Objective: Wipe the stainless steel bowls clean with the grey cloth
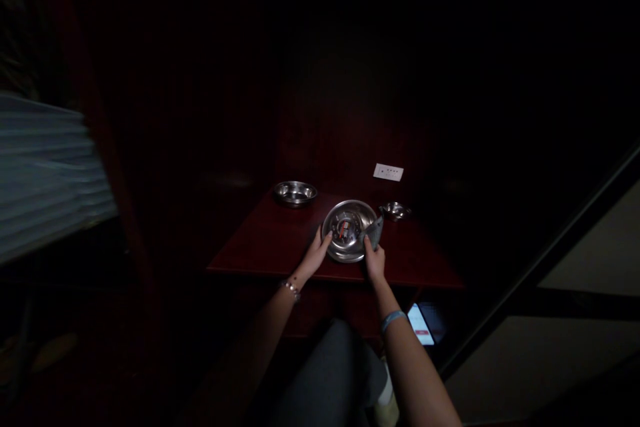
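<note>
A shiny round metal bowl [356, 252] is tilted toward me above the front of a dark red table [260, 250]. A small coloured label [345, 230] shows at its bottom. My left hand [316, 253] grips the bowl's left rim, thumb on the inside. At the right rim, my right hand [374, 259] is closed on a grey cloth [373, 233], which it presses against the bowl. The fingers under the bowl are hidden.
Another metal bowl [295, 194] rests at the table's back left, and a smaller metal dish [396, 211] at the back right. A white socket plate [388, 172] is on the wall. A lit phone [421, 325] lies below the table's right side.
</note>
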`<act>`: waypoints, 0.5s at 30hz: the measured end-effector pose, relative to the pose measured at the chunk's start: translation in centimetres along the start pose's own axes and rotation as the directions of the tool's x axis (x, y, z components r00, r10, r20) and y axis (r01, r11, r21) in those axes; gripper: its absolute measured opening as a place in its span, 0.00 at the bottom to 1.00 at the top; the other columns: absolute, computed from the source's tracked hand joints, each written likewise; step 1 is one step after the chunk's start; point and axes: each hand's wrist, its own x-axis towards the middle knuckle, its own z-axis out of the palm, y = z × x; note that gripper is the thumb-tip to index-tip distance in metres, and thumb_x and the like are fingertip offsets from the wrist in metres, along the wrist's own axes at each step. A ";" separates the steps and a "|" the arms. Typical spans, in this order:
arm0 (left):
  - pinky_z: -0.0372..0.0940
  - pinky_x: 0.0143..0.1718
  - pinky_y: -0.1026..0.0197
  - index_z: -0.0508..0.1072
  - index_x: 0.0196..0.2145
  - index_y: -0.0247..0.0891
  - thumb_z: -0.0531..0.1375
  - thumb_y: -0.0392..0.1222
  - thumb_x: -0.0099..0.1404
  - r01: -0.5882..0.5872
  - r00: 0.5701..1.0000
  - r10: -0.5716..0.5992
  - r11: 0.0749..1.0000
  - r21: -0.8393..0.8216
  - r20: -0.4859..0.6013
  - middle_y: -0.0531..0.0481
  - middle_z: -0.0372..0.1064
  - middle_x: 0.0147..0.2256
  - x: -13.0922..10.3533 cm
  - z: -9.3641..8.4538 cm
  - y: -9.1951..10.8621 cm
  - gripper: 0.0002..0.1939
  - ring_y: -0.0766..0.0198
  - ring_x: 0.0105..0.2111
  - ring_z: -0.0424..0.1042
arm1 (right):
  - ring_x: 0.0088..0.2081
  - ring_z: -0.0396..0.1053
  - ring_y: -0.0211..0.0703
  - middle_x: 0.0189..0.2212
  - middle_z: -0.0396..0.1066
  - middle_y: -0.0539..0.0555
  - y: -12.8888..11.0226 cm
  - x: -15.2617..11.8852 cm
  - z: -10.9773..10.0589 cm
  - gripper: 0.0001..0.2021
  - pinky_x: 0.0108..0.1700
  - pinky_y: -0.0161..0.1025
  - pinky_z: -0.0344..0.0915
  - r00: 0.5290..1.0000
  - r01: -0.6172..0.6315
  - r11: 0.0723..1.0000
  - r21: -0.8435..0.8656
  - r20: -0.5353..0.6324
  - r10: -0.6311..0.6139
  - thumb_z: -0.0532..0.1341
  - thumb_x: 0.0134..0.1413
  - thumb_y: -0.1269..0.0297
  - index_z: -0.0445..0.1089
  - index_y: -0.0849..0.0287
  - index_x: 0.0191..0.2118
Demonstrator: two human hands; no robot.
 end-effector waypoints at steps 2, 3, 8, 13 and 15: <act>0.54 0.67 0.53 0.59 0.65 0.38 0.52 0.53 0.71 0.027 1.000 -0.027 0.999 -0.045 -0.001 0.41 0.62 0.65 0.1 0.2 0.4 0.30 0.55 0.66 0.60 | 0.44 0.76 0.54 0.39 0.80 0.62 -0.3 -0.1 -0.1 0.31 0.45 0.42 0.69 1.000 0.013 1.000 0.017 0.020 -0.014 0.63 0.47 0.38 0.79 0.65 0.40; 0.54 0.67 0.52 0.60 0.65 0.37 0.54 0.53 0.70 0.032 0.999 -0.032 0.997 -0.065 0.010 0.41 0.62 0.65 0.1 0.2 0.6 0.31 0.54 0.65 0.60 | 0.45 0.76 0.54 0.39 0.80 0.62 -0.4 -0.2 -0.1 0.30 0.46 0.42 0.69 0.999 0.022 1.000 0.020 0.030 -0.023 0.63 0.46 0.39 0.79 0.65 0.40; 0.57 0.66 0.45 0.64 0.63 0.32 0.61 0.48 0.64 0.033 0.994 -0.027 0.997 -0.063 0.104 0.37 0.67 0.61 0.2 0.1 0.2 0.32 0.49 0.62 0.65 | 0.43 0.76 0.52 0.38 0.80 0.60 -0.7 -0.2 -0.1 0.28 0.48 0.42 0.69 0.996 0.044 0.998 0.037 0.082 -0.046 0.65 0.45 0.41 0.79 0.64 0.38; 0.59 0.65 0.47 0.67 0.60 0.33 0.59 0.40 0.64 0.094 0.995 -0.093 0.994 -0.056 0.020 0.39 0.69 0.60 0.8 -0.4 -1.6 0.27 0.51 0.61 0.67 | 0.39 0.77 0.51 0.34 0.80 0.59 -0.3 0.0 0.1 0.26 0.43 0.41 0.70 0.978 -0.022 0.994 0.104 0.207 0.000 0.64 0.46 0.42 0.78 0.65 0.36; 0.61 0.64 0.47 0.69 0.59 0.34 0.57 0.38 0.64 0.145 0.989 -0.146 0.988 -0.055 -0.007 0.41 0.71 0.58 0.9 -0.6 -2.0 0.25 0.51 0.59 0.69 | 0.39 0.77 0.51 0.35 0.80 0.59 0.0 0.2 0.1 0.25 0.43 0.41 0.70 0.977 -0.033 0.995 0.095 0.214 0.012 0.64 0.47 0.43 0.78 0.64 0.36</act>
